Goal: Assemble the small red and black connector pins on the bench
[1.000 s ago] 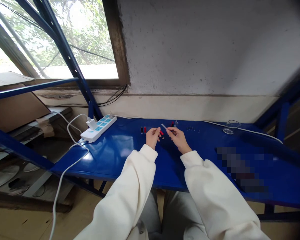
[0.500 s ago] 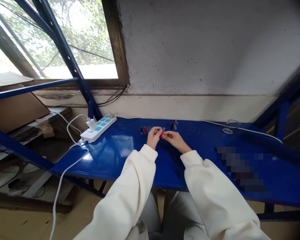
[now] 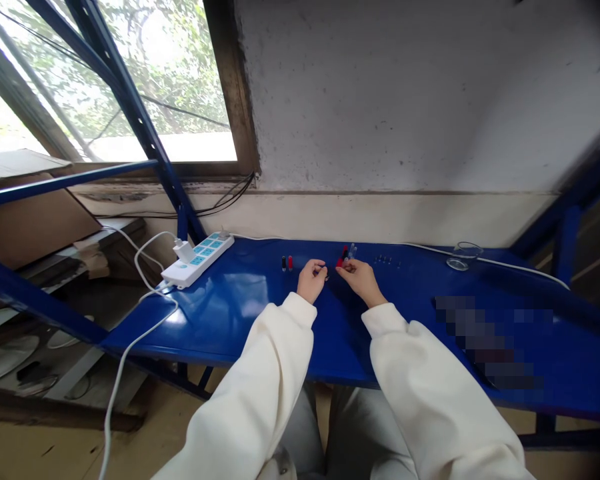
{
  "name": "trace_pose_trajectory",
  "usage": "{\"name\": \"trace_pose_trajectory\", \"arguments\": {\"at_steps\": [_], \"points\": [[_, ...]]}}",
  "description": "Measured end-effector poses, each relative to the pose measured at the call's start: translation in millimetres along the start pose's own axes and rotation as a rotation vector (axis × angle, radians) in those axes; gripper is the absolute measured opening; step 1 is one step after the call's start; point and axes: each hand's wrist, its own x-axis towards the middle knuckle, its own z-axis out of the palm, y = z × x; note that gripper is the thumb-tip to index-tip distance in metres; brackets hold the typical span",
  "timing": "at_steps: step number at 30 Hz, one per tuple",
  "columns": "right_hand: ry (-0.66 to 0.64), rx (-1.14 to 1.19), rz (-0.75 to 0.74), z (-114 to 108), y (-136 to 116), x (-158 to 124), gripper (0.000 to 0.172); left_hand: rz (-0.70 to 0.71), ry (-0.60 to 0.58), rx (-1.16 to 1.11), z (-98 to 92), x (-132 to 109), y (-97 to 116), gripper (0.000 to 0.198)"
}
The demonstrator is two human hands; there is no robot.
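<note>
My right hand (image 3: 361,280) pinches a small red cylinder (image 3: 339,263) between thumb and fingers, close to a standing black-and-red piece (image 3: 345,253) and a few clear tubes (image 3: 353,251). Beside it on the left, my left hand (image 3: 311,280) is curled with thumb and fingertips together; whatever sits in them is too small to make out. A gap separates the two hands, both just above the blue table. Left of them stand a small black cylinder (image 3: 283,263) and a red one (image 3: 290,263), each with a paler lower end.
Several tiny clear pieces (image 3: 383,259) lie right of the tubes. A clear glass cup (image 3: 465,255) stands farther right near a white cable. A white power strip (image 3: 197,260) with a plug lies at the left. A blurred dark object (image 3: 480,340) lies at the right front.
My hands have moved apart. The right hand now holds the red cylinder, which was between both hands, nearer the clear tubes; the left has come off it.
</note>
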Motion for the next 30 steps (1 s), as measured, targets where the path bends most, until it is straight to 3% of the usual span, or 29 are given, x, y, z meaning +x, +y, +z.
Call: {"name": "trace_pose_trajectory", "arguments": {"at_steps": [2,6,13,30], "points": [[0.064,-0.131,0.099,-3.5,9.8,6.1,0.019,0.035,-0.008,0.064,0.3,-0.7,-2.3,0.013],[0.043,-0.294,0.187,-7.1,21.0,17.1,0.013,0.07,-0.043,0.118,1.0,-3.0,-4.8,0.014],[0.01,-0.403,0.148,-0.1,26.8,31.0,0.014,0.079,-0.072,0.145,2.7,-6.3,2.2,0.013],[-0.032,-0.436,0.17,0.1,37.1,30.7,0.014,0.164,-0.078,0.229,4.5,-8.7,1.2,0.015]]}}
